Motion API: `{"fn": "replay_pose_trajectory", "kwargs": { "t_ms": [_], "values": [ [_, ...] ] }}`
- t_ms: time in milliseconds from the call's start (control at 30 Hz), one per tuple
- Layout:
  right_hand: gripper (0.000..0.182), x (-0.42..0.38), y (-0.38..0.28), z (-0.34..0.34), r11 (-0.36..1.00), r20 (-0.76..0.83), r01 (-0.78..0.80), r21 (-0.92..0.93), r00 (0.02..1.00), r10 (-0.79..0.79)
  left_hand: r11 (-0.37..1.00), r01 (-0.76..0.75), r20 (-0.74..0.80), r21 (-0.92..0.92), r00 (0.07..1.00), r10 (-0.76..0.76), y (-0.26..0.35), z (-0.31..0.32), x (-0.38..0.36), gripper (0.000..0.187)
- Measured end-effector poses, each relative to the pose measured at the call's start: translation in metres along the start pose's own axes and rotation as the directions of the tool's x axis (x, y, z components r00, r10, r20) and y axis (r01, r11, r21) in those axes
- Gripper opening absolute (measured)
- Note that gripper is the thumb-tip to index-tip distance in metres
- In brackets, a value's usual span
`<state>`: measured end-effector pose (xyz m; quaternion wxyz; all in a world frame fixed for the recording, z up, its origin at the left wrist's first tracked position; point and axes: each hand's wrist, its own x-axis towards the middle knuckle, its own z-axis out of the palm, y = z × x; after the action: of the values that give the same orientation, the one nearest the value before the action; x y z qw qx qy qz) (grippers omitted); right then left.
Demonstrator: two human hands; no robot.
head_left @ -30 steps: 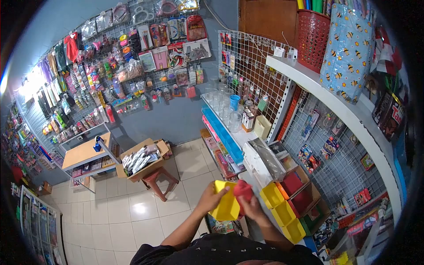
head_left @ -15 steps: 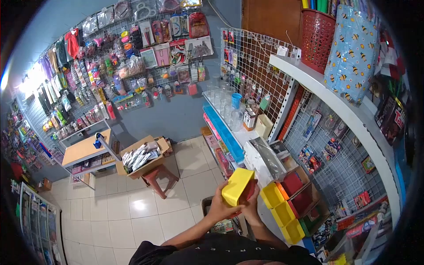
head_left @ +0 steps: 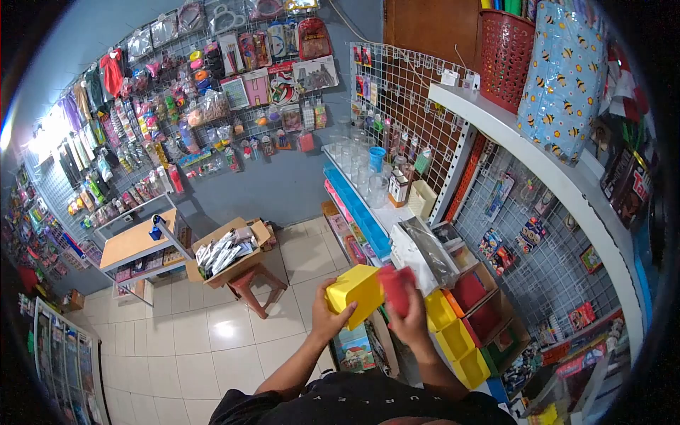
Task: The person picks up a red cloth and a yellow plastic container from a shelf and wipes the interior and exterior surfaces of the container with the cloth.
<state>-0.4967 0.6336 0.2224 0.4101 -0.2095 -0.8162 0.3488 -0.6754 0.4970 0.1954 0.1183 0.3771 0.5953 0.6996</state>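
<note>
Red item (head_left: 399,290): blurred in right hand (head_left: 411,322)
Left hand (head_left: 330,312): fingers partly behind yellow container (head_left: 355,292)
Brown door (head_left: 432,32): top cut off
Wall packets (head_left: 205,110): print too small

Stool: the reddish-brown stool (head_left: 263,309) is topped by an open cardboard box (head_left: 234,265) filled with silvery packets.
Floor: pale, glossy tiles (head_left: 170,354) are laid around the stool.
Wall: blue-grey paint (head_left: 248,188) is seen behind the stool; above it, wire racks are hung with packaged goods (head_left: 170,106).
Low table: a wood-topped table (head_left: 134,244) is placed left of the stool.
Shelf: glassware (head_left: 358,166) is lined up on a white shelf right of the stool.
Door: brown wood (head_left: 425,35) is partly covered by white grid (head_left: 397,92), up and right of the stool.
Light: a bright glare (head_left: 49,138) is cast far up-left of the stool.
</note>
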Motion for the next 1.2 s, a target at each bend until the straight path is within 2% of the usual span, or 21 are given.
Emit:
{"fn": "replay_pose_trajectory", "kwargs": {
  "t_ms": [33, 100, 167, 200, 300, 400, 500, 600, 700, 733, 833, 867, 967, 1100, 1133, 1200],
  "values": [
    [0.069, -0.002, -0.012, 0.005, 0.995, 0.164, 0.064, -0.072, 0.985, -0.052, 0.999, -0.008, 0.02, -0.033, 1.0, 0.008, -0.001, 0.006, -0.001, 0.071],
    [0.079, -0.025, -0.013, 0.026, 0.951, 0.443, 0.269, -0.15, 0.879, -0.179, 0.985, -0.115, 0.03, 0.131, 0.993, 0.112, 0.014, 0.014, 0.001, 0.069],
    [0.086, -0.039, -0.03, 0.037, 0.96, 0.455, 0.249, -0.127, 0.875, -0.167, 0.98, -0.133, 0.141, 0.151, 0.984, 0.112, 0.02, 0.013, 0.003, 0.07],
    [0.091, -0.037, -0.036, 0.032, 0.952, 0.493, 0.275, -0.135, 0.852, -0.176, 0.982, -0.135, 0.139, 0.134, 0.983, 0.116, 0.018, 0.012, 0.004, 0.067],
    [0.09, -0.042, -0.029, 0.031, 0.946, 0.563, 0.218, -0.239, 0.825, -0.048, 0.972, -0.201, 0.138, 0.123, 0.973, 0.183, 0.018, 0.009, 0.006, 0.064],
    [0.087, -0.042, -0.028, 0.031, 0.922, 0.636, 0.245, -0.299, 0.772, 0.001, 0.972, -0.213, 0.166, 0.103, 0.967, 0.195, 0.019, 0.011, 0.007, 0.058],
    [0.082, -0.036, -0.028, 0.026, 0.934, 0.673, 0.215, -0.286, 0.738, 0.036, 0.944, -0.303, 0.192, 0.132, 0.942, 0.276, 0.02, 0.01, 0.01, 0.055],
    [0.077, -0.031, -0.023, 0.017, 0.894, 0.659, 0.2, -0.401, 0.741, 0.13, 0.941, -0.308, 0.155, 0.139, 0.946, 0.286, 0.024, 0.007, 0.01, 0.054],
    [0.075, -0.022, -0.023, 0.019, 0.871, 0.605, 0.045, -0.489, 0.737, 0.302, 0.919, -0.347, 0.175, 0.188, 0.932, 0.316, 0.029, 0.006, 0.013, 0.055],
    [0.072, -0.022, -0.025, 0.019, 0.9, 0.59, 0.045, -0.434, 0.769, 0.245, 0.911, -0.352, 0.174, 0.215, 0.932, 0.319, 0.032, 0.007, 0.011, 0.056],
    [0.069, -0.023, -0.027, 0.022, 0.983, 0.655, 0.009, -0.182, 0.747, 0.115, 0.889, -0.373, 0.172, 0.266, 0.926, 0.337, 0.034, 0.012, 0.009, 0.056],
    [0.065, -0.027, -0.034, 0.024, 0.992, 0.592, 0.106, -0.076, 0.805, -0.04, 0.886, -0.379, 0.169, 0.266, 0.924, 0.344, 0.032, 0.013, 0.009, 0.056],
    [0.06, -0.03, -0.044, 0.025, 0.974, 0.588, 0.047, -0.222, 0.804, 0.095, 0.903, -0.364, 0.146, 0.227, 0.93, 0.338, 0.03, 0.01, 0.009, 0.055],
    [0.058, -0.031, -0.002, 0.026, 0.893, 0.603, 0.035, -0.448, 0.75, 0.273, 0.934, -0.312, 0.108, 0.174, 0.949, 0.297, 0.019, 0.006, 0.011, 0.054],
    [0.057, -0.029, 0.005, 0.029, 0.895, 0.574, -0.029, -0.446, 0.758, 0.31, 0.929, -0.316, 0.12, 0.192, 0.947, 0.297, 0.02, 0.005, 0.01, 0.055],
    [0.048, -0.029, 0.0, 0.028, 0.922, 0.612, -0.043, -0.385, 0.736, 0.29, 0.934, -0.312, 0.113, 0.176, 0.948, 0.296, 0.021, 0.008, 0.008, 0.055]
  ]
}}
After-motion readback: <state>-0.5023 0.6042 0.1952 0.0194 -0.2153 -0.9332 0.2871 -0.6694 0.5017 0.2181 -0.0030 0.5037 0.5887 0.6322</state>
